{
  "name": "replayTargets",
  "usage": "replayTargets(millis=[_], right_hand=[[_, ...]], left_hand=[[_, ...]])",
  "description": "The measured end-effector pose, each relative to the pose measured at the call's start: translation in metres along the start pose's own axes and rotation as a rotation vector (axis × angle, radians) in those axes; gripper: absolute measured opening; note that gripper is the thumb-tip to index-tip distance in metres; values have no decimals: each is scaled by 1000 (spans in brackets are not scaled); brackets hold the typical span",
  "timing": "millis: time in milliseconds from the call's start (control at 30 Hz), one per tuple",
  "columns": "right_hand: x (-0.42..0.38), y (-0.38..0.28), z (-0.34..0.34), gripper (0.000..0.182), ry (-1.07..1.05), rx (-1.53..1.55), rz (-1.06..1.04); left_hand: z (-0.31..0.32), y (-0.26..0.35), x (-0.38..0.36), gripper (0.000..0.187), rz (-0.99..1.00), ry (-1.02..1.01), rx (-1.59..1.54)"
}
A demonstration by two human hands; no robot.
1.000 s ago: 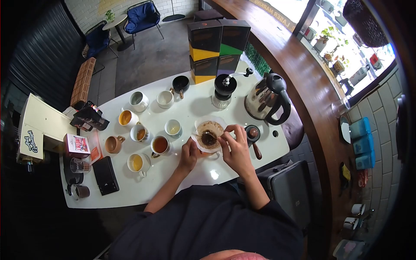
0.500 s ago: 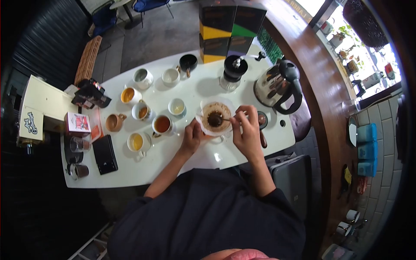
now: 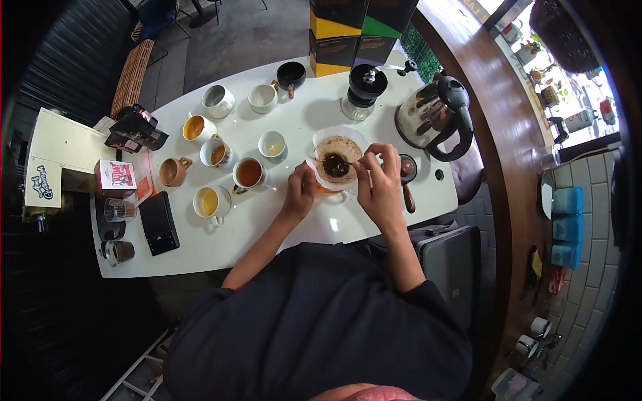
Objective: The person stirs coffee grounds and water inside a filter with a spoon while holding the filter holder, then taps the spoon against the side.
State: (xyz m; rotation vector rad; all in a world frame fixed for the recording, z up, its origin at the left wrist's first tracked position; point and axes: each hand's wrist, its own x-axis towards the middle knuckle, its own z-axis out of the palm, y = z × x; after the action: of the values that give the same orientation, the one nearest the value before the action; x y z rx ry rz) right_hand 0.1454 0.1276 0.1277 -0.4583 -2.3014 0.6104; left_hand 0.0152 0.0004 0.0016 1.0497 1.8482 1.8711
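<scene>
A paper coffee filter [image 3: 329,180] sits in a dripper in front of me, with wet brown grounds on its inner wall and dark coffee [image 3: 336,164] at the bottom. My left hand [image 3: 300,192] is closed at the filter's left edge, fingertips against the paper. Between the fingers of my right hand [image 3: 380,184] is the thin handle of a spoon [image 3: 355,164], reaching over the filter's right rim; its bowl is hard to make out in the coffee. Below the filter, an orange-tinted vessel is mostly hidden.
Left of the filter stand several cups, including one of reddish tea [image 3: 249,173]. A hand grinder [image 3: 364,90] and a steel kettle [image 3: 428,120] are behind and to the right. A wood-handled tool [image 3: 408,194] lies beside my right hand. Stacked dark boxes [image 3: 334,50] stand at the far edge.
My right hand has shifted slightly with the spoon, whose bowl showed more clearly in the coffee before. My left hand stays at the filter's edge. The camera view has tilted a little.
</scene>
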Motion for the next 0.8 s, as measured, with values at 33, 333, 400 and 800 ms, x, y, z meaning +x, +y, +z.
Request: replayTargets(millis=[33, 333, 400, 800], right_hand=[[0, 0, 0, 9, 22, -33, -9], [-7, 5, 13, 11, 59, -21, 71], [-9, 8, 14, 16, 98, 35, 147], [-19, 29, 16, 23, 207, 440, 452]], left_hand=[[-2, 1, 0, 31, -2, -1, -1], [-6, 8, 0, 26, -66, -45, 80], [-3, 11, 2, 24, 70, 16, 99], [-10, 8, 1, 23, -51, -77, 68]])
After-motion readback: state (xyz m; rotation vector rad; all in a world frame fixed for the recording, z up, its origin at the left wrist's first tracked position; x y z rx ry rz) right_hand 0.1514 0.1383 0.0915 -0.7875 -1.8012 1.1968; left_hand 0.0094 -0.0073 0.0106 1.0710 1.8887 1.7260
